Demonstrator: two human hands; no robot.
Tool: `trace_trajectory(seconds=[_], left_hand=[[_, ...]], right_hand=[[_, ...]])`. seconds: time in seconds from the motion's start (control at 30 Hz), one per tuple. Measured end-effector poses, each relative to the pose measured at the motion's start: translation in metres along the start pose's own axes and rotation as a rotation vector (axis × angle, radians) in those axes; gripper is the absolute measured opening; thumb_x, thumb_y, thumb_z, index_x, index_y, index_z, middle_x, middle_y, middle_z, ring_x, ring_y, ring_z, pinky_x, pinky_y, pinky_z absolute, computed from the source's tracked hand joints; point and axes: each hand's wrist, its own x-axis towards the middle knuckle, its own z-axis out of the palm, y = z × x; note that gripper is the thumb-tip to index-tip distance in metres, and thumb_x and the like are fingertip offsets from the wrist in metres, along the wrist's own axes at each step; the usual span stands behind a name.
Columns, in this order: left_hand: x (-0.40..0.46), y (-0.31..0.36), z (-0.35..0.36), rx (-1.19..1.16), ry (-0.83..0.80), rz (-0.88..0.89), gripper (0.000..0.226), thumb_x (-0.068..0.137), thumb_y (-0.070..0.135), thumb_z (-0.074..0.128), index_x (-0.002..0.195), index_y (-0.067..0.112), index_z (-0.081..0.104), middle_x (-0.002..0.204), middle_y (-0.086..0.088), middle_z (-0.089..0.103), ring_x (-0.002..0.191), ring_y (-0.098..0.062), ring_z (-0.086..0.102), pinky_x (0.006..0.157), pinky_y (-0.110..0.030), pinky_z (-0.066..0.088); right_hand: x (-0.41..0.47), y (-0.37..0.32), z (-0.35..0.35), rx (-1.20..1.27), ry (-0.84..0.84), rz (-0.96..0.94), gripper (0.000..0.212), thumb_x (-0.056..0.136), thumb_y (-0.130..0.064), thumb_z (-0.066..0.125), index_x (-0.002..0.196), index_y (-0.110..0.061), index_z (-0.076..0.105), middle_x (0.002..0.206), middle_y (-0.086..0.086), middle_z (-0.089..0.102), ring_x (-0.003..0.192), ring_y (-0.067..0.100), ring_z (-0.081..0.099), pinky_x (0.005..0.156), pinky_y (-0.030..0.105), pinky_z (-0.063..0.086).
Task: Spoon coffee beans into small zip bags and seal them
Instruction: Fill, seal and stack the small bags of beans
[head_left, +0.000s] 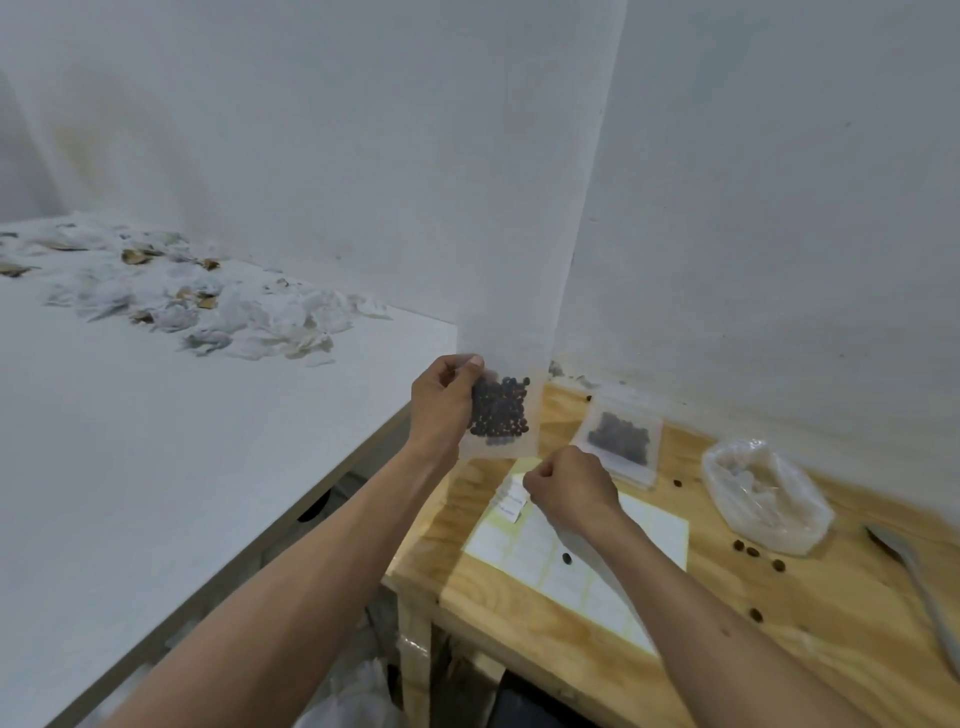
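Observation:
My left hand (441, 405) grips a small clear zip bag (501, 415) filled with dark coffee beans, held upright above the left end of the wooden table (727, 649). My right hand (569, 491) is curled just below the bag, and its fingertips pinch a small white label (511, 506) over a sheet of labels (582, 556). A stack of filled zip bags (621, 441) lies by the wall. A grey spoon (924, 587) lies at the right edge.
A crumpled clear plastic bag (763, 493) sits on the wooden table, with loose beans (745, 548) scattered around it. A white table (156, 441) to the left carries a heap of white and brown scraps (197, 301). White walls meet in a corner behind.

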Motion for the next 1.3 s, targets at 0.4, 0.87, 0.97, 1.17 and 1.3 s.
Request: trace_trajectory(seconds=[0.4,0.87,0.97,1.17,1.3], left_hand=[[-0.007,0.001,0.012,0.059,-0.045,-0.058,0.017,0.100,0.028,0.062,0.096,0.014,0.070,0.092,0.000,0.078,0.093,-0.024,0.069,0.087,-0.042,0.055],[-0.046,0.009,0.087,0.067,-0.351,-0.044,0.025,0.102,0.039,0.060,0.108,0.016,0.068,0.098,0.004,0.081,0.100,-0.016,0.071,0.085,-0.033,0.047],[-0.049,0.009,0.093,0.066,-0.361,-0.041,0.027,0.100,0.042,0.062,0.109,0.017,0.068,0.099,0.003,0.081,0.112,-0.023,0.069,0.101,-0.044,0.045],[-0.053,0.009,0.101,0.077,-0.390,-0.021,0.026,0.097,0.042,0.066,0.106,0.018,0.070,0.096,0.005,0.081,0.111,-0.018,0.067,0.109,-0.048,0.043],[-0.056,0.008,0.104,0.084,-0.403,-0.012,0.026,0.096,0.036,0.069,0.109,0.013,0.070,0.097,0.004,0.081,0.111,-0.014,0.069,0.105,-0.042,0.046]], right_hand=[[-0.005,0.010,-0.061,0.483,0.102,-0.106,0.001,0.092,-0.010,0.071,0.092,-0.011,0.071,0.082,0.005,0.075,0.072,0.019,0.073,0.069,0.027,0.063],[0.006,0.024,-0.120,0.450,0.451,-0.192,0.011,0.089,-0.022,0.079,0.098,-0.016,0.078,0.085,-0.007,0.076,0.077,0.009,0.072,0.077,0.024,0.059],[0.005,0.032,-0.123,0.438,0.460,-0.194,0.011,0.089,-0.022,0.079,0.098,-0.016,0.078,0.085,-0.006,0.076,0.077,0.009,0.071,0.077,0.022,0.059],[0.000,0.038,-0.130,0.412,0.462,-0.241,0.008,0.090,-0.019,0.078,0.096,-0.014,0.078,0.082,-0.006,0.075,0.076,0.008,0.070,0.075,0.019,0.056],[-0.002,0.042,-0.131,0.424,0.479,-0.234,0.006,0.089,-0.018,0.077,0.094,-0.014,0.077,0.081,-0.007,0.074,0.075,0.007,0.070,0.073,0.018,0.056]])
